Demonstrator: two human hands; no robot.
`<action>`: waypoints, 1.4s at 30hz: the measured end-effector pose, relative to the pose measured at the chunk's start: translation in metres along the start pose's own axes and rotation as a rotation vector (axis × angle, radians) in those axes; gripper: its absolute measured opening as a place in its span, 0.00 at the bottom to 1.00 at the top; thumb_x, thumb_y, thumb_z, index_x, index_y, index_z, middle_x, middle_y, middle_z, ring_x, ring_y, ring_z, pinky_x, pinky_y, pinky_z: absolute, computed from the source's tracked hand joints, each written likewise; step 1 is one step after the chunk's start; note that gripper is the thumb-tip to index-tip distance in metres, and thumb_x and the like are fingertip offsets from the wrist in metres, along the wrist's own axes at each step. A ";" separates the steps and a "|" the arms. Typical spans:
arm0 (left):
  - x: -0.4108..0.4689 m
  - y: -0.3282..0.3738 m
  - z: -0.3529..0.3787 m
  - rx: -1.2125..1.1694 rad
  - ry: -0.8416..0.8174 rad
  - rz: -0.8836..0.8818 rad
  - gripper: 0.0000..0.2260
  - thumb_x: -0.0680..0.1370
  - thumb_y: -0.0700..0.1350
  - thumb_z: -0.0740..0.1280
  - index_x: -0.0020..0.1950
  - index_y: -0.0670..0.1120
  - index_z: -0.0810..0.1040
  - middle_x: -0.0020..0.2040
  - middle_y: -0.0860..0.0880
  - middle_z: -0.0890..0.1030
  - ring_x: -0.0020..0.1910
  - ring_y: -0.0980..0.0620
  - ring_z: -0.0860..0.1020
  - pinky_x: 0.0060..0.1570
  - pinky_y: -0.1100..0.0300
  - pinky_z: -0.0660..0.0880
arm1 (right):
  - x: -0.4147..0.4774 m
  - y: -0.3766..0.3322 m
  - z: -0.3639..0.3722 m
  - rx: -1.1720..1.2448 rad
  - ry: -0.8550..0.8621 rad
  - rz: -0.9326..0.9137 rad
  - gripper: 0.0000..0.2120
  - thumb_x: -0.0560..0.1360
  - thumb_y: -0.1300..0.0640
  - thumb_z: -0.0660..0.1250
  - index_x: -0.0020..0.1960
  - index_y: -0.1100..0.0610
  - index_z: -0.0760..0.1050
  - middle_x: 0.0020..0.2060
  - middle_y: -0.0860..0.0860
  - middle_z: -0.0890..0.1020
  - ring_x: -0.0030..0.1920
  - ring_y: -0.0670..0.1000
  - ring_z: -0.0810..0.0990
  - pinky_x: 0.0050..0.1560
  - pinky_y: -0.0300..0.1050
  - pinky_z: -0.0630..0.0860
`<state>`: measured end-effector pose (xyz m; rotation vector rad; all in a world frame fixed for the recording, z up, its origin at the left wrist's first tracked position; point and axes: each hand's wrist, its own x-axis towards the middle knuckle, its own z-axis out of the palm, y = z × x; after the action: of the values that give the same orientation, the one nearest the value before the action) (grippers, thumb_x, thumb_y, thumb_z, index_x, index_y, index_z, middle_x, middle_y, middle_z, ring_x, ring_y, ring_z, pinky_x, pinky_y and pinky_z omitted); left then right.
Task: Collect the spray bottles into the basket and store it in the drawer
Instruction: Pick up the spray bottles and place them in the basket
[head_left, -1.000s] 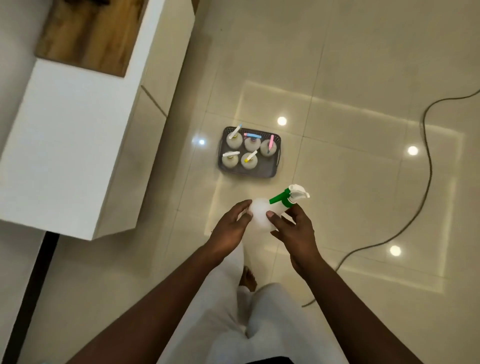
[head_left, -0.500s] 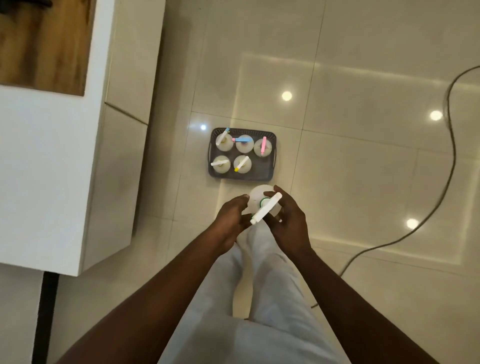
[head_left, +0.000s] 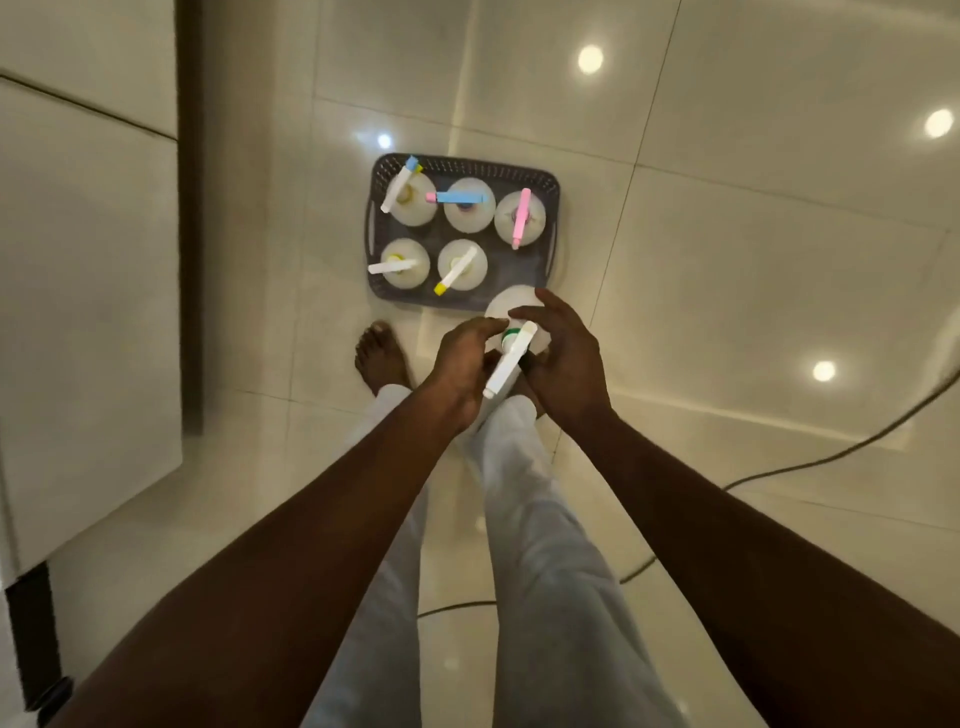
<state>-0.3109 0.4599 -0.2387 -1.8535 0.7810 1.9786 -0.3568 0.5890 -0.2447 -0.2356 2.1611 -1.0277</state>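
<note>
A dark grey basket stands on the floor ahead of me and holds several white spray bottles with coloured triggers. Its near right corner is free of bottles. Both hands hold a white spray bottle with a green collar upright, just above the basket's near right edge. My left hand grips it from the left, and my right hand grips it from the right. The white trigger points back toward me.
A white cabinet with closed fronts stands to the left. A dark cable runs across the glossy tiled floor on the right. My bare foot and white trousers are below the hands.
The green-collared bottle went from tilted to upright and moved forward to the basket's near edge. I have stepped closer, so the basket looks larger.
</note>
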 end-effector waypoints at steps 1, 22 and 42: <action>0.016 -0.005 0.003 -0.025 0.003 -0.008 0.04 0.80 0.43 0.70 0.47 0.43 0.82 0.31 0.51 0.85 0.36 0.50 0.83 0.31 0.64 0.78 | 0.010 0.012 0.004 -0.020 -0.011 -0.003 0.21 0.73 0.68 0.75 0.65 0.57 0.82 0.74 0.54 0.77 0.74 0.54 0.75 0.76 0.38 0.67; 0.212 -0.006 0.039 -0.170 -0.035 0.002 0.10 0.85 0.41 0.59 0.59 0.39 0.77 0.48 0.43 0.80 0.43 0.49 0.79 0.41 0.59 0.77 | 0.164 0.120 0.060 -0.148 -0.125 0.039 0.24 0.74 0.66 0.77 0.69 0.57 0.81 0.74 0.54 0.77 0.74 0.55 0.75 0.75 0.43 0.70; 0.229 -0.018 -0.018 0.019 0.274 0.039 0.04 0.83 0.40 0.63 0.52 0.46 0.77 0.45 0.49 0.82 0.43 0.53 0.82 0.57 0.54 0.82 | 0.166 0.133 0.053 -0.105 -0.036 0.068 0.29 0.71 0.68 0.72 0.72 0.58 0.77 0.70 0.55 0.79 0.70 0.55 0.78 0.70 0.51 0.77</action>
<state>-0.3110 0.4330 -0.4678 -2.1416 0.9136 1.7535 -0.4232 0.5728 -0.4529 -0.2262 2.1774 -0.8672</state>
